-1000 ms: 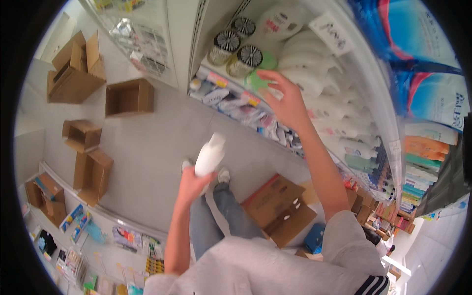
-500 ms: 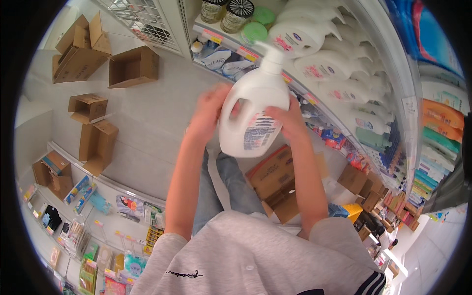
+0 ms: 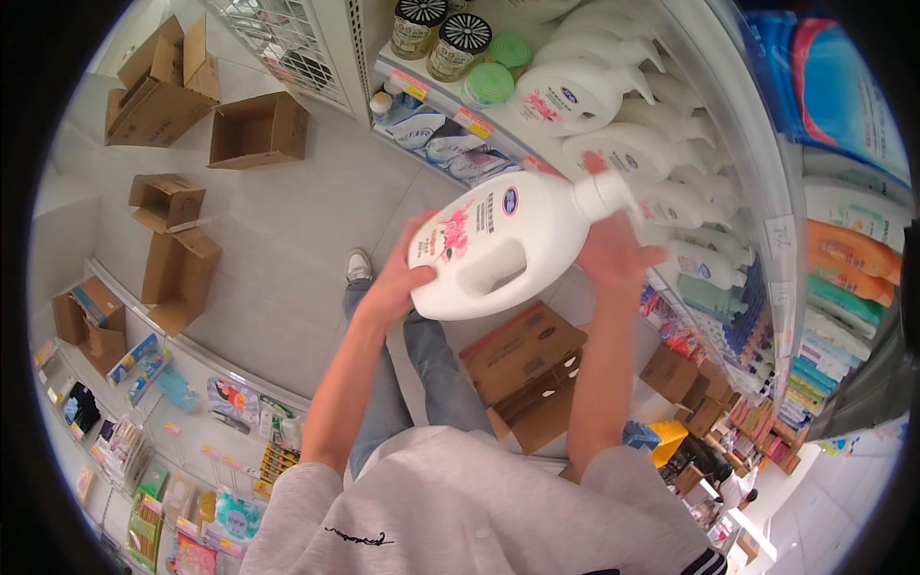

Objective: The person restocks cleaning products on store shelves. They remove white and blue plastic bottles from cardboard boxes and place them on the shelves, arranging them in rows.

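Note:
A large white pump bottle (image 3: 522, 225) with a looped handle, pink flowers and a dark oval label is tilted nearly sideways in front of me. Its pump head points right and is blurred. My left hand (image 3: 398, 281) grips the bottle's base end, thumb on the front face. Close by the pump neck is my right hand (image 3: 618, 257), palm partly behind it and fingers apart; whether it touches the neck is hard to see. Similar white pump bottles (image 3: 580, 94) lie stacked on the shelf just beyond.
Jars with black lids (image 3: 460, 48) and green-lidded tubs (image 3: 489, 84) stand on the shelf's left end. An opened carton (image 3: 522, 355) lies by my legs. More open boxes (image 3: 259, 134) sit on the floor at left. Another stocked shelf (image 3: 192, 460) runs along the lower left.
The bottle has turned from pump up to pump right, and its flowered face now shows instead of the printed back. My right hand has moved from its side to near the neck.

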Motion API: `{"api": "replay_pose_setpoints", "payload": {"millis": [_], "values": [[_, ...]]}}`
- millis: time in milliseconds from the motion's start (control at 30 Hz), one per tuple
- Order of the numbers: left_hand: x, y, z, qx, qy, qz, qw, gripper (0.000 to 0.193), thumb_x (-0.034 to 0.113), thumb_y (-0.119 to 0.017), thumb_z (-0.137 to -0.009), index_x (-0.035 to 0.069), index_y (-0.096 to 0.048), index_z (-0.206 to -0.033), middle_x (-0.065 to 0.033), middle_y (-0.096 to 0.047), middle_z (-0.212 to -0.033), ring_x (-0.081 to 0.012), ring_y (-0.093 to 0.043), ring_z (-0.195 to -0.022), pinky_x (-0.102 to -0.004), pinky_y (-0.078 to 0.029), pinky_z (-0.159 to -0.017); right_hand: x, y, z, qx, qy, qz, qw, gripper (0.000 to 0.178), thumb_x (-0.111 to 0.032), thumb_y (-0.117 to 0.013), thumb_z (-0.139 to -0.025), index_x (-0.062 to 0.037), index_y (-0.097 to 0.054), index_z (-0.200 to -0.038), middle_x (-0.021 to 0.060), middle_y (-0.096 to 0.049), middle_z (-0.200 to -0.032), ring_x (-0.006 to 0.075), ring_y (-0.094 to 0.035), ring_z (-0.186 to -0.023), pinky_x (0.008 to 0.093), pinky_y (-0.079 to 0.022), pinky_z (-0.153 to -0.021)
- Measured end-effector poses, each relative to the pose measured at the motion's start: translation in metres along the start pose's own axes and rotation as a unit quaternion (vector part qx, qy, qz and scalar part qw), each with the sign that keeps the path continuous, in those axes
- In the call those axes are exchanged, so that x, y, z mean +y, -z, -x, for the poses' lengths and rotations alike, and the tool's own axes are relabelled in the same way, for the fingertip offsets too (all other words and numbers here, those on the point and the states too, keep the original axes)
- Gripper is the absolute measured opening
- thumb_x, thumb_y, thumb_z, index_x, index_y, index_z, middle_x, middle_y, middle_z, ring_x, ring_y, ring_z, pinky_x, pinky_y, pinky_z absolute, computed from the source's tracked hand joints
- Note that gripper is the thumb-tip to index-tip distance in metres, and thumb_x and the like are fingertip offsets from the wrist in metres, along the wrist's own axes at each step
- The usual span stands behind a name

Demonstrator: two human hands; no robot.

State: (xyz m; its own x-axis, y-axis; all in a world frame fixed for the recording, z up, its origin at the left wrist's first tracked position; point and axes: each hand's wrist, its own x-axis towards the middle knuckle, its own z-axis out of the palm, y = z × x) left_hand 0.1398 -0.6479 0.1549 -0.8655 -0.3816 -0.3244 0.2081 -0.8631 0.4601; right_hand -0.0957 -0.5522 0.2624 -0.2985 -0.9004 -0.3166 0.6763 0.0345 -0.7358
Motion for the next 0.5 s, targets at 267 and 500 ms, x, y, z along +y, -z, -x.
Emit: {"api": "replay_pose_setpoints", "payload": {"millis": [267, 500], "values": [[0.046, 0.023, 0.002, 0.077, -0.153, -0.282, 0.944, 0.112, 0.025, -0.093, -0.048, 0.003, -0.034, -0.141, -0.0124, -0.048, -0.132, -0.0219, -0.048, -0.121, -0.0349, -0.040, -0.102, -0.056, -0.026, -0.021, -0.006, -0.256, 0.304, 0.917, 0.053, -0.025, -0.061, -0.089, -0.0030, -0.046, -0.135, 0.0146, -0.060, -0.119, 0.0212, -0.064, -0.100, 0.0307, -0.058, -0.071], [0.056, 0.043, -0.015, 0.053, -0.199, -0.301, 0.931, 0.115, 0.017, -0.092, -0.049, 0.004, -0.028, -0.144, -0.0151, -0.042, -0.139, -0.0252, -0.043, -0.128, -0.0365, -0.035, -0.108, -0.054, -0.070, -0.022, 0.019, -0.166, 0.531, 0.831, 0.065, -0.016, -0.083, -0.066, -0.0029, -0.059, -0.124, 0.0138, -0.065, -0.113, 0.0203, -0.063, -0.099, 0.0330, -0.053, -0.079]]}}
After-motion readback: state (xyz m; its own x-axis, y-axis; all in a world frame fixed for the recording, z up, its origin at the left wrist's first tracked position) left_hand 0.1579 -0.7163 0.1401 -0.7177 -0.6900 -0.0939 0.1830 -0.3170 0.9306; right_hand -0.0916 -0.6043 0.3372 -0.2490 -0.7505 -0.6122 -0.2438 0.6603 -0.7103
